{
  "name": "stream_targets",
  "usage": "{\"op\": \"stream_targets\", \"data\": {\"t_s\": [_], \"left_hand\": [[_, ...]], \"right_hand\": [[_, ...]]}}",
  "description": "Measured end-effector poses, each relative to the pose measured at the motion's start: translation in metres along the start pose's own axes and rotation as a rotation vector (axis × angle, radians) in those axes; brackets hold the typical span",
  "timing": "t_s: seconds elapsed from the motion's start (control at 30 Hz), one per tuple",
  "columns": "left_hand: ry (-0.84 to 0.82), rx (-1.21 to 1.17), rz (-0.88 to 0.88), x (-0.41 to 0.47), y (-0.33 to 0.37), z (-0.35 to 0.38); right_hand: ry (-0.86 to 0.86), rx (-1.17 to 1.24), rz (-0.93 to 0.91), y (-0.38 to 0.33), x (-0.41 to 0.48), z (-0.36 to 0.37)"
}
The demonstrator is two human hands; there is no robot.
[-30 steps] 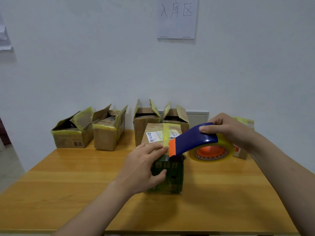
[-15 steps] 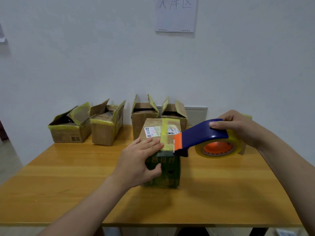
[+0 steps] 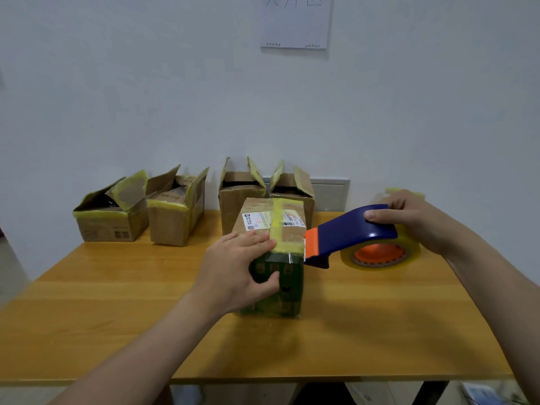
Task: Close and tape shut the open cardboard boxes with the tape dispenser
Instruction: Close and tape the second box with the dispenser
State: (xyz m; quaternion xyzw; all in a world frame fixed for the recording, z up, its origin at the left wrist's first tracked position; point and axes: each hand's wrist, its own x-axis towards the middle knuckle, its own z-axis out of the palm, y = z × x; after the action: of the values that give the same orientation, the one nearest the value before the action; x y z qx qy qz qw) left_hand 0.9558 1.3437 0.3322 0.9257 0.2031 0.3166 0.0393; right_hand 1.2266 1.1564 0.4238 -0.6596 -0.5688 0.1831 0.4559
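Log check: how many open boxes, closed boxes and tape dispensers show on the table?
Open boxes: 4
Closed boxes: 1, plus a yellow-taped corner behind the right hand, unclear
Tape dispensers: 1
Total: 6 certain

A wooden table (image 3: 117,317) bears several cardboard boxes (image 3: 175,223).

A white paper sheet (image 3: 295,24) on the wall bears large handwritten strokes, cut off by the frame's top edge (only their lower ends show), so they cannot be read. On top of the closed brown cardboard box (image 3: 254,204) lies a white shipping label (image 3: 258,220) with a square code (image 3: 250,228) and a barcode (image 3: 289,223); its print is too small to read. The leftmost open cardboard box (image 3: 99,226) carries small dark printed marks (image 3: 121,234) on its front, also illegible.
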Motion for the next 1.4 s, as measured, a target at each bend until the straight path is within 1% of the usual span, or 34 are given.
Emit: {"op": "stream_targets", "data": {"t_s": [0.13, 0.33, 0.43, 0.73, 0.97, 1.23, 1.3, 1.4], "left_hand": [[-0.018, 0.121, -0.001, 0.01, 0.026, -0.007], [-0.125, 0.09, 0.14, 0.008, 0.044, 0.008], [-0.115, 0.074, 0.103, 0.007, 0.039, 0.013], [-0.17, 0.089, 0.064, 0.008, 0.046, 0.0], [-0.177, 0.082, 0.061, 0.009, 0.047, -0.003], [-0.165, 0.068, 0.039, 0.007, 0.046, -0.003], [-0.16, 0.071, 0.047, 0.008, 0.047, -0.001], [-0.151, 0.075, 0.052, 0.008, 0.047, 0.003]], "right_hand": [[0.011, -0.043, -0.011, -0.005, 0.0, 0.004], [-0.007, -0.082, -0.014, -0.007, 0.002, 0.001], [-0.026, -0.095, -0.006, -0.002, 0.0, 0.0], [-0.034, -0.051, 0.0, 0.002, -0.002, -0.01], [-0.047, 0.06, 0.005, 0.011, -0.007, -0.011], [-0.002, 0.09, 0.022, 0.014, -0.011, -0.013], [-0.004, 0.075, 0.021, 0.011, -0.012, -0.013], [-0.011, -0.018, 0.006, 0.002, -0.01, -0.008]]}}
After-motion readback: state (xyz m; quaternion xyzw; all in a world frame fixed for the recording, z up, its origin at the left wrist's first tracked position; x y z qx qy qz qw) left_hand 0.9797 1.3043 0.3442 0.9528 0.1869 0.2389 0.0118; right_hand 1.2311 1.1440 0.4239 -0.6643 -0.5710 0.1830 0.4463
